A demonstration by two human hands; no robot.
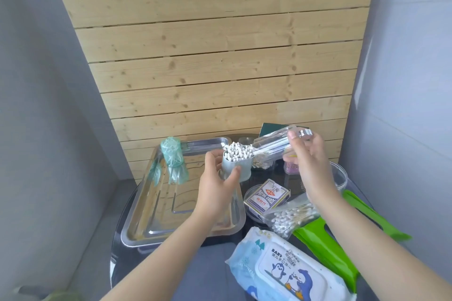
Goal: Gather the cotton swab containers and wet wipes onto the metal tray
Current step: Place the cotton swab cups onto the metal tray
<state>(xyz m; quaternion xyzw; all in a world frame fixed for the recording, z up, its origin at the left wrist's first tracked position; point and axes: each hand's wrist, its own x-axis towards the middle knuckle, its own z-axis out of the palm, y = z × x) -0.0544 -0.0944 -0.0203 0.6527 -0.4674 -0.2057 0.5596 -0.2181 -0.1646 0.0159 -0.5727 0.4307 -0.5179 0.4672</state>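
Fig.: two-handed transfer of swab containers, head view. Left hand grips a small pale-blue open-topped cylindrical cup full of white-tipped cotton swabs, thumb in front, fingers wrapped behind; cup is upright, held in the air over the near-right part of the rectangular shiny metal tray. Right hand grips a clear plastic tube of long-stemmed swabs by its far end; tube lies roughly horizontal, its free end touching or just beside the cup's rim (cannot tell which), over the dark round bench just right of the tray.

Already on tray, far-left: a translucent green-tinted container w/ fine sticks inside. Not yet on tray: clear bag of wooden-stemmed cotton swabs, near right; blue-and-white soft pack of baby wet wipes w/ penguin print, near edge; both lie on the bench. Non-task items alongside: blue-and-white playing-card box, bright green flat packet.

Technique, as judged: cup has no lid, so keep it level and set it down base-first on bare tray floor, well apart from the green-tinted container; release only once seated. Swing the tube left w/o knocking the cup's swab heads; lay it flat, lengthwise along a tray wall so it can't roll. Leave room for bag & wipes.
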